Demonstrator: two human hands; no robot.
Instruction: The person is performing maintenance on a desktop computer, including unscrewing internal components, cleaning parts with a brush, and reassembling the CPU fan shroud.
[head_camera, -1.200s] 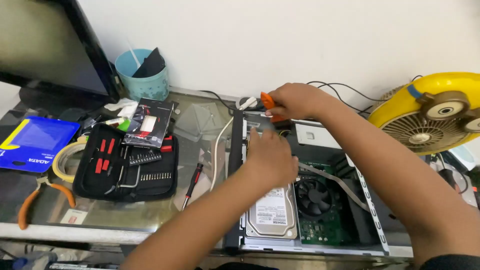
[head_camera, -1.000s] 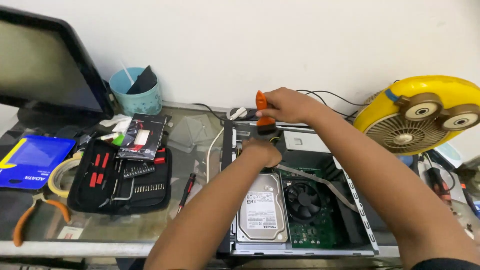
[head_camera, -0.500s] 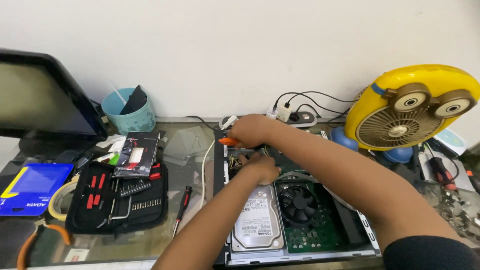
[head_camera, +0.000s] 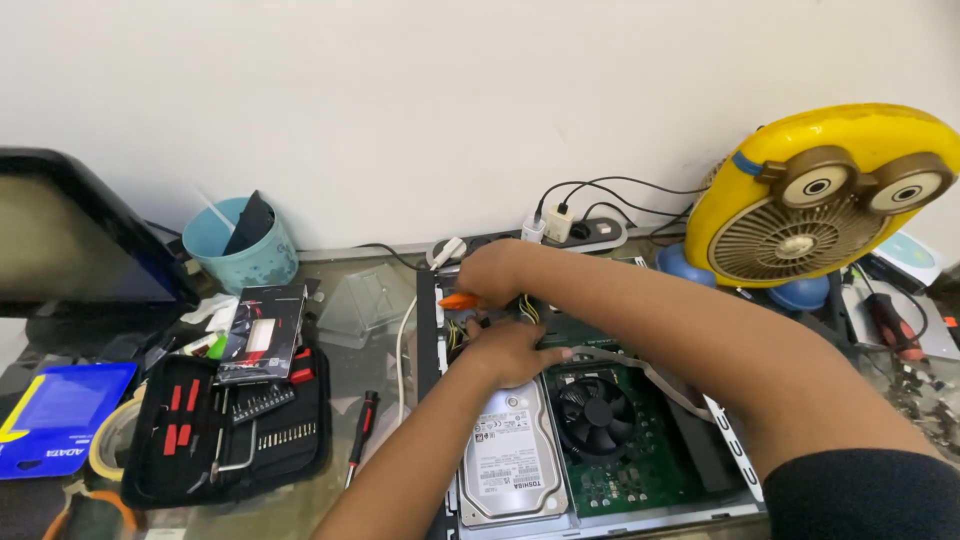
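Two bare hands work inside an open computer case (head_camera: 600, 440) lying flat on a glass desk (head_camera: 370, 300). Right hand (head_camera: 500, 275) reaches in from 4 o'clock, its fingers curled tight around an orange-handled tool (head_camera: 458, 300) — only the short orange grip shows, pointing toward 9 o'clock; the working end is hidden. Left hand (head_camera: 510, 352) comes up from 6 o'clock and rests palm-down just below the right one, fingers pressed together and bent over parts near the case's 11 o'clock corner; whether it pinches anything cannot be told.

Case interior: a silver hard drive (head_camera: 510, 455) with a white label sits at 7 o'clock of the case, touching the left wrist's edge. Just beside it toward 3 o'clock, a black round cooling fan (head_camera: 598, 412) on a green circuit board (head_camera: 630, 480). A flat grey ribbon cable (head_camera: 640, 368) runs across the board under the right forearm.

Around it: at 9 o'clock, an open black tool kit (head_camera: 230, 430) with red-handled bits; a loose screwdriver (head_camera: 362, 425) between kit and case. A teal cup (head_camera: 238, 245) stands at 10 o'clock, near a dark monitor (head_camera: 80, 240). A yellow fan (head_camera: 820, 195) with cartoon eyes stands at 2 o'clock, a white power strip (head_camera: 570, 232) at 12.
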